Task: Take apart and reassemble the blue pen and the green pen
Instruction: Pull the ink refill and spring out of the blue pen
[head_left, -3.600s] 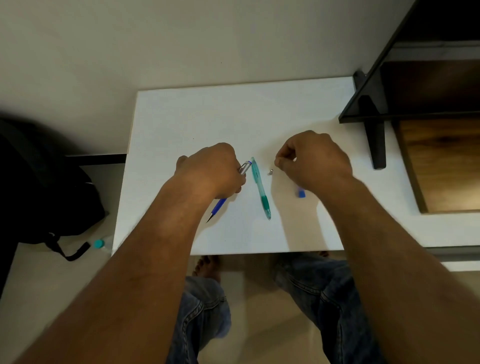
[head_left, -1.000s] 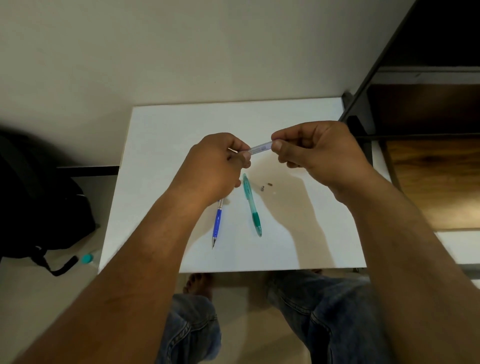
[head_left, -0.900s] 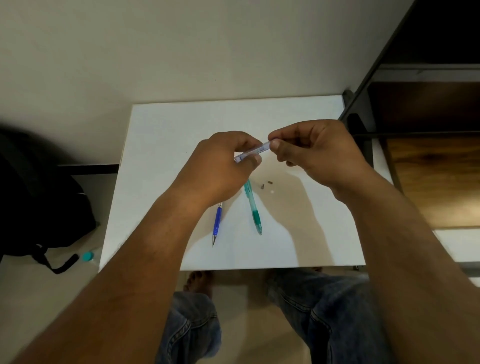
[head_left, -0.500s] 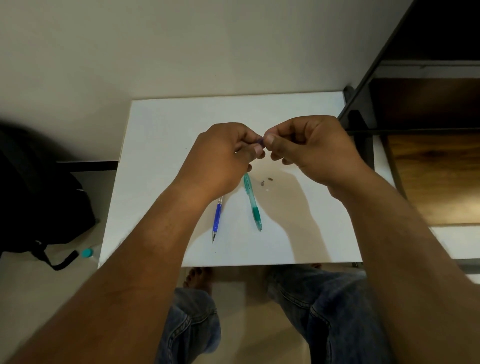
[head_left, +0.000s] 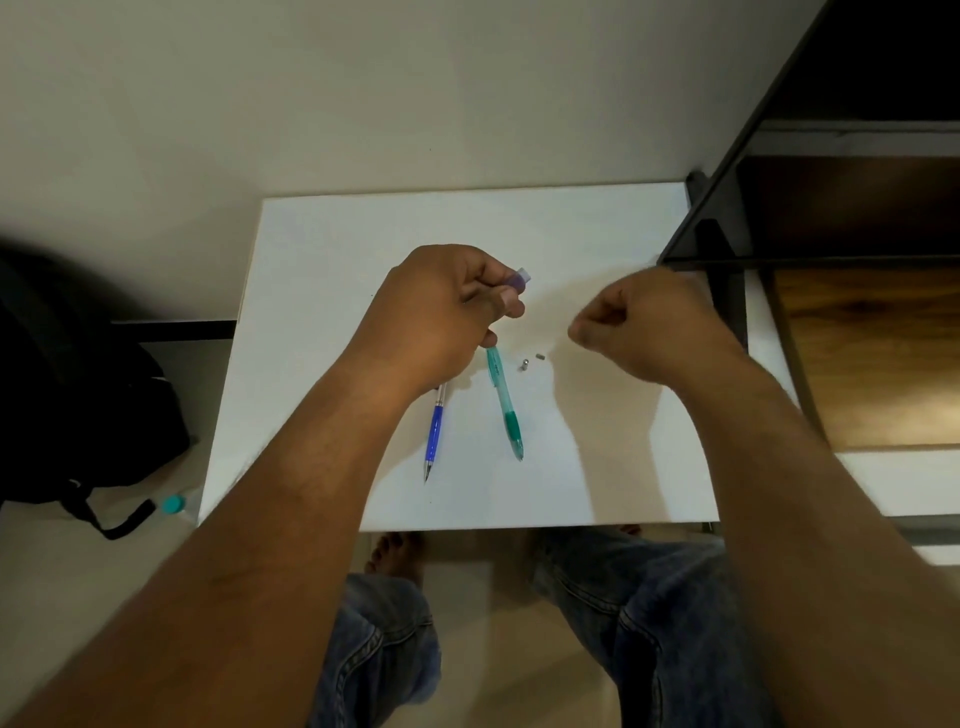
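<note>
Hands have parted — left hand (head_left: 441, 317) keeps the blue barrel (head_left: 518, 277).

Two hands are in view: the left hand (head_left: 441, 317) closed around one short bluish-purple pen part (head_left: 519, 277), and the right hand (head_left: 644, 325) curled into a fist, its contents hidden; two pens lie on the one white table (head_left: 322, 249): one blue pen (head_left: 434, 436) and one green pen (head_left: 505, 405); two tiny loose parts sit just right of the green pen: one small metal piece (head_left: 523, 365) and one darker small piece (head_left: 540, 357); one black bag (head_left: 78, 395) rests on the floor at left, with one teal-capped bottle (head_left: 174, 504) beside it; one dark shelf unit (head_left: 831, 208) stands at right; one bare foot (head_left: 395, 553) shows clearly below the table edge.
</note>
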